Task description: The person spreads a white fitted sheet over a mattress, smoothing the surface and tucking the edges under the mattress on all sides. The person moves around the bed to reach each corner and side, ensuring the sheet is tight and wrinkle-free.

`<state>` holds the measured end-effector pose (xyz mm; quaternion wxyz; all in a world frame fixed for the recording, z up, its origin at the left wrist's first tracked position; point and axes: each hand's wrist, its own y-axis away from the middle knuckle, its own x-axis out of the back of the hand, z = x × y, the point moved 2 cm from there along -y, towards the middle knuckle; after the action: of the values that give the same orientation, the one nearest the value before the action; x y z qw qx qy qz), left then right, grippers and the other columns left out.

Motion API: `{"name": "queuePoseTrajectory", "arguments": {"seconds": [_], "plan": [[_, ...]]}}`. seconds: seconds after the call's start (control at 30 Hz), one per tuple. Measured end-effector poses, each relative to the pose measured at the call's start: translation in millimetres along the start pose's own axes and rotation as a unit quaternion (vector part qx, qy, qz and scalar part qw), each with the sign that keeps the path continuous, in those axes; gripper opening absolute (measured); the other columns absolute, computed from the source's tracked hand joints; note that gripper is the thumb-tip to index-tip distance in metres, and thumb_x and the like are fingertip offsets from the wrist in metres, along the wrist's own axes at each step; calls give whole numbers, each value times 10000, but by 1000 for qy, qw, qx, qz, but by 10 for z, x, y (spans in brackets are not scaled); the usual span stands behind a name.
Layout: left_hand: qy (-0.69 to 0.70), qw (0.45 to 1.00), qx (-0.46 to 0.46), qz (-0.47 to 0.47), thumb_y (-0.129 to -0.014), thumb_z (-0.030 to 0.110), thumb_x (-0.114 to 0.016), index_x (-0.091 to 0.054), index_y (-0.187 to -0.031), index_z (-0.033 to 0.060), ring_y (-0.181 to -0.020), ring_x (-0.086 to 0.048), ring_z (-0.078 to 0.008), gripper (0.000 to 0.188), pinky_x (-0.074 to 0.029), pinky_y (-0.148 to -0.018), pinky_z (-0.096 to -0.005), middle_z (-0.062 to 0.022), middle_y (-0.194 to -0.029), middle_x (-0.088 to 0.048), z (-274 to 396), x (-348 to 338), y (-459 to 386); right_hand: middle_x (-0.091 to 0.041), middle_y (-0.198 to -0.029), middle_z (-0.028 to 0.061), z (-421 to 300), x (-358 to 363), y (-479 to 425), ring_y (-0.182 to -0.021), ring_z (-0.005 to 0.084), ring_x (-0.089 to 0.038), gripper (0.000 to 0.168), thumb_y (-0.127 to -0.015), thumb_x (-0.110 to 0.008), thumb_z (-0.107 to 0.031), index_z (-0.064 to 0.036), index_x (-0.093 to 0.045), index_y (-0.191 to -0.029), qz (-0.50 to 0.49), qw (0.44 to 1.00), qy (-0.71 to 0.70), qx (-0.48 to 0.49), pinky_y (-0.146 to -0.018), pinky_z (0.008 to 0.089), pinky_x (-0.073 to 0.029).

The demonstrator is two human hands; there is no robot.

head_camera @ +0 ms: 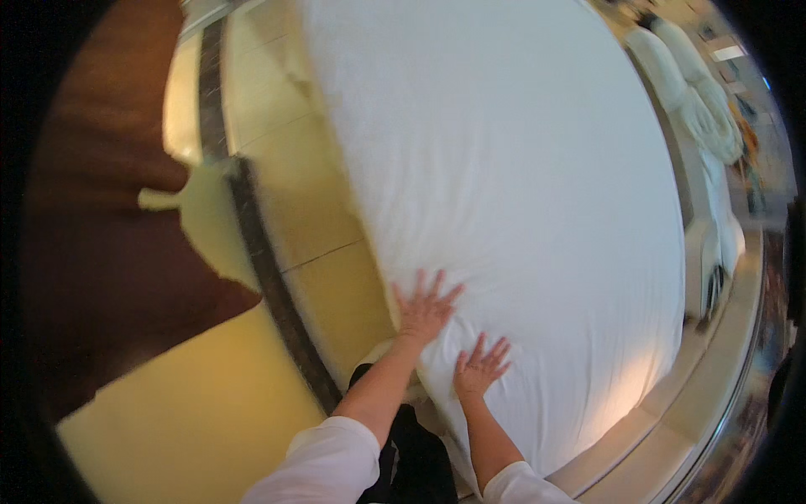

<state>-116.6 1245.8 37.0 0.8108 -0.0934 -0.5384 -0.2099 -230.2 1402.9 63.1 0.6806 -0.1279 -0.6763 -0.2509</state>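
A white sheet [516, 189] covers the broad mattress in front of me, with creases fanning out around my hands. My left hand [428, 312] has its fingers spread on the sheet near the mattress's left edge. Lower and further right, my right hand [480, 372] also lies spread on the sheet, close to the near corner. Neither hand grasps anything. Slight blur hides how firmly the palms press down.
A beige padded bed frame edge [667, 441] borders the mattress at lower right. White pillows or folded linens [680, 75] sit beyond the far side. Tiled floor [308, 189] with a dark border strip [258, 239] runs along the left, beside a dark brown surface [126, 252].
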Motion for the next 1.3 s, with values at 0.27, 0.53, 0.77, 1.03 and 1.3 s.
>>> {"name": "queuePoseTrajectory", "arguments": {"seconds": [0.27,0.53,0.77,1.03,1.3], "plan": [[-157,983,55,-71,-956,444,-449,-230,-1506,355,-1462,0,-375,599,36,-1055,-725,-94,-1603,-65,343,43,-220,-176,-1572,121,616,-64,435,-1436,340,-191,464,-940,-470,-436,-342,-472,-1395,-1,986,-98,-137,-1118,630,-82],[-131,927,-276,-219,-981,424,-405,-215,-1524,247,-1461,26,-377,601,73,-1081,-677,-157,-1592,-46,2143,-553,536,-157,-1579,134,1247,-329,1407,-1460,313,-104,518,-920,-507,-390,-316,-434,-1427,-9,858,-171,-484,-1134,604,-44],[-120,861,-417,-265,-979,418,-406,-235,-1518,269,-1459,22,-386,584,87,-1084,-667,-150,-1593,-58,3095,-1097,837,-151,-1577,170,2020,-351,1770,-1457,345,-122,544,-918,-532,-400,-310,-416,-1441,45,825,-176,-536,-1132,605,-35],[-121,853,-476,-175,-975,424,-390,-318,-1493,274,-1452,22,-419,545,81,-1080,-670,-134,-1595,-84,4011,-1575,1001,-258,-1554,68,3083,-190,1066,-1433,350,-199,549,-848,-591,-484,-398,-477,-1377,111,891,-180,-401,-1067,707,-107],[-144,875,-425,-182,-937,471,-425,-315,-1475,381,-1438,13,-465,556,31,-995,-779,-114,-1599,-88,4748,-1923,790,-262,-1558,13,4294,-231,757,-1449,364,-130,618,-799,-635,-518,-444,-447,-1382,118,910,-134,-375,-1076,708,-62]]}}
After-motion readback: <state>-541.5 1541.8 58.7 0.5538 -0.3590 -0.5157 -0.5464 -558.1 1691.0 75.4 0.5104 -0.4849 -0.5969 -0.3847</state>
